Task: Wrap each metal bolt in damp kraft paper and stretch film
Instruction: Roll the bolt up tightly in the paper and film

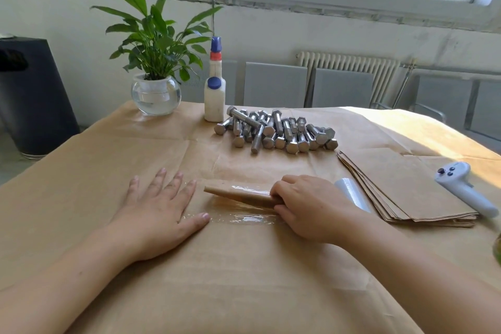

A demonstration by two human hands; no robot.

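Note:
A bolt rolled in kraft paper (pixel 238 194) lies on a sheet of clear stretch film (pixel 238 215) at the middle of the table. My right hand (pixel 303 206) grips the right end of this paper roll. My left hand (pixel 160 209) lies flat with spread fingers, pressing the left edge of the film onto the table. A pile of several bare metal bolts (pixel 276 130) sits behind. The stretch film roll (pixel 352 194) lies just right of my right hand, next to a stack of kraft paper sheets (pixel 406 190).
The table is covered in kraft paper (pixel 217 279). A white spray bottle (pixel 214 89) and a potted plant in a glass bowl (pixel 156 89) stand at the back. A white handheld controller (pixel 465 187) lies on the stack at the right. A radiator and chairs stand beyond the table.

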